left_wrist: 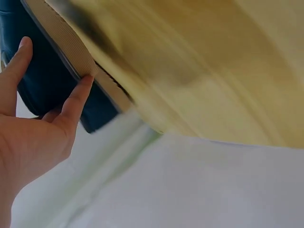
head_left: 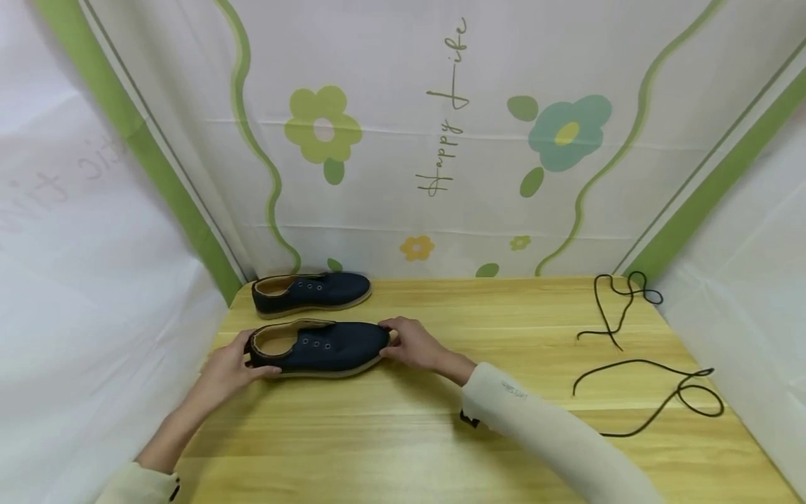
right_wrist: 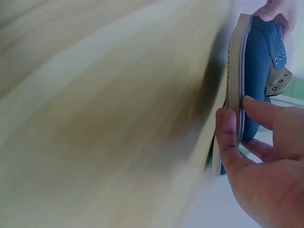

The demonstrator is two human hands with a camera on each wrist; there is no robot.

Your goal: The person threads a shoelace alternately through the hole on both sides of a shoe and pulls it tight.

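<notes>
Both hands hold the nearer of two dark navy shoes (head_left: 343,345), which has bare eyelets and a tan sole. My left hand (head_left: 228,369) grips its heel, thumb along the near side. At the toe, my right hand (head_left: 412,343) pinches the tip between thumb and fingers. In the right wrist view a finger (right_wrist: 227,130) of that hand lies against the sole edge. The left wrist view has a fingertip (left_wrist: 85,81) at the ribbed sole. Behind it, the matching shoe (head_left: 340,290) rests on the table, toe also pointing right.
Two black shoelaces lie loosely looped at the table's right: a far lace (head_left: 620,301) and a nearer lace (head_left: 655,413), partly covered by the right sleeve (head_left: 541,427). White printed curtains (head_left: 378,189) enclose the back and sides of the wooden table (head_left: 403,448).
</notes>
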